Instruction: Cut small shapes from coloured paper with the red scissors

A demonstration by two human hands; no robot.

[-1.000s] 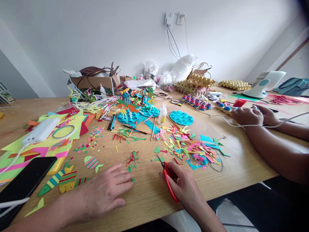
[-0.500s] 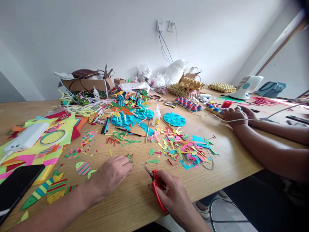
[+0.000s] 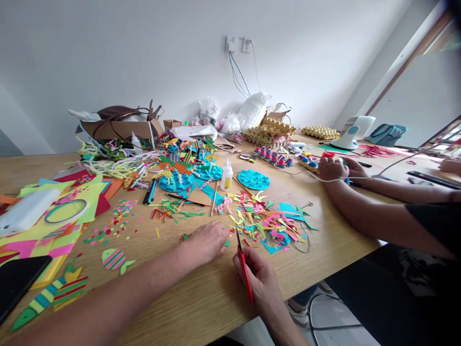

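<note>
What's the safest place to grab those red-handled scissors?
Probably the red handles of the scissors, coming from the near side, as the right hand holds them. The thin dark blades point away from the person, toward the paper scraps, so this approach should keep fingers off the cutting edges.

Red-handled scissors with slim dark metal blades [image 3: 246, 278] are held edge-on near the wooden worktop's [image 3: 201, 300] front edge, tips toward its back edge. 1 small green paper scrap [image 3: 226, 243], partly hidden, lies farther in.
</note>
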